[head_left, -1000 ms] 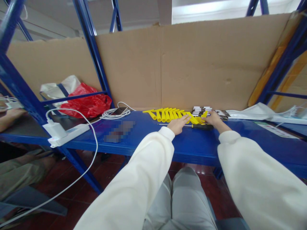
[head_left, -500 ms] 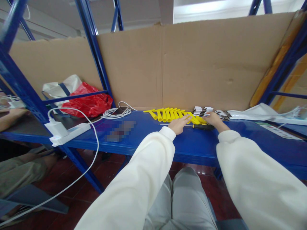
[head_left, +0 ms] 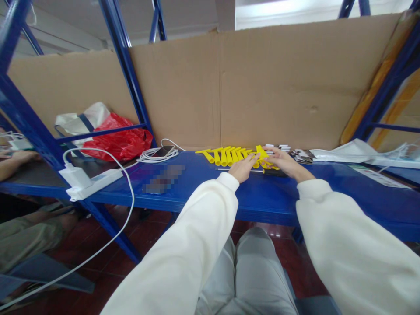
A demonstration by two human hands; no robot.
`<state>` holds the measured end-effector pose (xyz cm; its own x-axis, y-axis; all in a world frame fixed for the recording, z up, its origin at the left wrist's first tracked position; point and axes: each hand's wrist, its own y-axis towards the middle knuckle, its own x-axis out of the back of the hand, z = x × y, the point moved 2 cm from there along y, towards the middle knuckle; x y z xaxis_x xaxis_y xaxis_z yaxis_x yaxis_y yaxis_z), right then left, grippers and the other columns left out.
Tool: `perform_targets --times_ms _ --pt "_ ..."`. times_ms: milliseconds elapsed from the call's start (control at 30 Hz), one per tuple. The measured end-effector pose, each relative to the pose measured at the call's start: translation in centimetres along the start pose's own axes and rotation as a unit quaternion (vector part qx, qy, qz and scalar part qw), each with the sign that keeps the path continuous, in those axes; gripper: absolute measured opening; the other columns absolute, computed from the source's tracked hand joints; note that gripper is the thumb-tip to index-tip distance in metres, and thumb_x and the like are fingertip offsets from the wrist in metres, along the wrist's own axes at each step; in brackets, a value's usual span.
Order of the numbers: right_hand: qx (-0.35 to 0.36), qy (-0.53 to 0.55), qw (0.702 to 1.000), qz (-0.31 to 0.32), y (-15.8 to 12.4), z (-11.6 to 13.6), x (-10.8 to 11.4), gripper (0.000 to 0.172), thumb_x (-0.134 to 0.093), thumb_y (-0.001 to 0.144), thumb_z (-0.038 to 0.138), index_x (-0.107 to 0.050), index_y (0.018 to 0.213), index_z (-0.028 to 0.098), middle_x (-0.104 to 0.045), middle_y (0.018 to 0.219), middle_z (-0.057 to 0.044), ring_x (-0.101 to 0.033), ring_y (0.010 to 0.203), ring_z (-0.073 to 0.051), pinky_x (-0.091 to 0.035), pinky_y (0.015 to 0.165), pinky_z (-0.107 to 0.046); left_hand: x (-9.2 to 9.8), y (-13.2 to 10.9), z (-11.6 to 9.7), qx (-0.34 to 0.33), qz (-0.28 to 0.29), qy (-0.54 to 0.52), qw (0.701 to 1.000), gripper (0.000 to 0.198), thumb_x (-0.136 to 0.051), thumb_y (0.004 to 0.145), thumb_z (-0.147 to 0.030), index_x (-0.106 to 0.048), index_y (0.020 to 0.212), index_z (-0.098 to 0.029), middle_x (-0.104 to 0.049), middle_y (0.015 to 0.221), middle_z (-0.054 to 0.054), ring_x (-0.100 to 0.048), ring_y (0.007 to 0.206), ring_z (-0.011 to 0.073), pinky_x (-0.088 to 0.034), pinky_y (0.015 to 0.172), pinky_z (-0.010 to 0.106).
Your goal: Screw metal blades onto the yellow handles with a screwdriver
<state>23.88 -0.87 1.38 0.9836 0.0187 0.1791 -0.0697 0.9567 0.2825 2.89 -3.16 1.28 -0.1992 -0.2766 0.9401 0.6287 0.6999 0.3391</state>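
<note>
A row of yellow plastic pieces (head_left: 224, 156), each a round tube with a flat crossbar at its far end, lies on the blue tabletop (head_left: 203, 183). My right hand (head_left: 284, 162) is closed on another yellow plastic piece (head_left: 262, 154), tilted up at the row's right end. My left hand (head_left: 242, 168) has its fingers stretched out toward that piece, the fingertips at or touching its lower end. In front of the row lies a screwdriver with a black handle (head_left: 274, 173), partly covered by my right hand. White-and-black small parts (head_left: 278, 147) lie behind my right hand.
A white power strip (head_left: 98, 183) with a plugged-in charger and a looping cable is at left. Coiled white cable (head_left: 157, 154), a red plastic bag (head_left: 120, 136) and a cardboard wall (head_left: 278, 83) stand behind. Another person's arm (head_left: 19, 162) shows at far left.
My right hand has moved up and left, and a yellow piece at the row's right end is now raised in it. My left hand has stayed nearly in place.
</note>
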Motion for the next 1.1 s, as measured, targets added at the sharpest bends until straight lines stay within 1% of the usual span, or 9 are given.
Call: perform_targets --times_ms 100,200,300,467,633,733,867,1000,1100 --pt "0.005 0.054 0.992 -0.114 0.5 -0.1 1.3 0.044 -0.09 0.075 0.021 -0.076 0.116 0.024 -0.069 0.071 0.004 -0.061 0.06 -0.014 -0.047 0.058 -0.023 0.1 -0.1 -0.1 0.002 -0.006 0.009 1.0 0.094 -0.043 0.101 0.001 -0.032 0.188 -0.031 -0.047 0.188 0.015 -0.072 0.148 0.031 -0.064 0.113 0.042" --pt "-0.004 0.102 0.963 -0.248 0.9 -0.4 3.2 0.028 -0.084 0.081 0.021 -0.07 0.105 0.025 -0.062 0.065 0.006 -0.055 0.054 -0.013 -0.041 0.052 -0.022 0.1 -0.2 -0.2 -0.011 -0.014 0.013 1.0 0.091 -0.043 0.104 -0.003 -0.029 0.189 -0.032 -0.05 0.184 0.015 -0.076 0.141 0.0304 -0.065 0.108 0.04" --pt "-0.021 0.127 0.937 -0.325 1.1 -0.9 4.6 0.019 -0.079 0.087 0.021 -0.066 0.1 0.026 -0.058 0.062 0.006 -0.054 0.052 -0.014 -0.041 0.048 -0.023 0.2 -0.1 -0.4 -0.022 -0.018 0.014 0.999 0.081 -0.041 0.111 -0.009 -0.031 0.188 -0.03 -0.058 0.177 0.016 -0.076 0.139 0.0294 -0.065 0.104 0.037" --pt "-0.031 0.153 0.934 -0.32 1.2 -1.2 4.5 0.015 -0.078 0.094 0.028 -0.066 0.103 0.025 -0.065 0.067 0.001 -0.057 0.053 -0.015 -0.042 0.047 -0.025 0.3 -0.2 -0.3 -0.023 -0.028 -0.001 0.999 0.069 -0.044 0.117 -0.019 -0.038 0.186 -0.027 -0.067 0.169 0.016 -0.075 0.142 0.0294 -0.065 0.105 0.035" --pt "-0.004 0.18 0.944 -0.277 0.7 -0.3 3.7 0.021 -0.079 0.096 0.038 -0.062 0.101 0.027 -0.074 0.079 0.0 -0.062 0.054 -0.013 -0.045 0.048 -0.022 0.4 0.0 0.3 0.006 -0.071 -0.032 0.997 0.065 -0.048 0.118 -0.026 -0.044 0.183 -0.025 -0.07 0.166 0.015 -0.077 0.139 0.0294 -0.063 0.114 0.039" --pt "-0.005 0.168 0.951 -0.261 0.1 0.3 3.4 0.024 -0.084 0.09 0.032 -0.06 0.093 0.026 -0.073 0.077 0.001 -0.061 0.054 -0.012 -0.045 0.048 -0.021 1.2 0.2 1.6 0.078 -0.106 -0.039 0.991 0.064 -0.048 0.118 -0.026 -0.047 0.182 -0.024 -0.073 0.162 0.016 -0.078 0.137 0.0288 -0.061 0.114 0.037" --pt "-0.02 0.133 0.956 -0.261 -0.2 0.4 2.9 0.022 -0.084 0.081 0.022 -0.063 0.088 0.024 -0.072 0.075 0.001 -0.06 0.053 -0.01 -0.043 0.048 -0.02 3.3 -0.4 5.0 0.22 -0.128 -0.008 0.967 0.066 -0.049 0.116 -0.024 -0.045 0.182 -0.02 -0.082 0.145 0.018 -0.082 0.13 0.0301 -0.062 0.111 0.036" --pt "-0.016 0.085 0.965 -0.249 -0.1 0.3 2.5 0.021 -0.084 0.076 0.02 -0.067 0.087 0.024 -0.074 0.077 0.0 -0.061 0.055 -0.012 -0.044 0.048 -0.02 5.1 -2.3 8.4 0.311 -0.084 0.049 0.945 0.065 -0.047 0.114 -0.021 -0.05 0.179 -0.018 -0.083 0.141 0.02 -0.082 0.132 0.032 -0.063 0.112 0.039" --pt "-0.022 0.062 0.97 -0.236 -0.1 0.3 2.5 0.023 -0.087 0.073 0.021 -0.069 0.087 0.023 -0.074 0.077 0.0 -0.06 0.055 -0.01 -0.044 0.049 -0.019 5.5 -3.6 10.2 0.348 -0.04 0.075 0.933 0.06 -0.046 0.113 -0.018 -0.058 0.172 -0.014 -0.082 0.142 0.024 -0.082 0.134 0.0334 -0.063 0.113 0.041"
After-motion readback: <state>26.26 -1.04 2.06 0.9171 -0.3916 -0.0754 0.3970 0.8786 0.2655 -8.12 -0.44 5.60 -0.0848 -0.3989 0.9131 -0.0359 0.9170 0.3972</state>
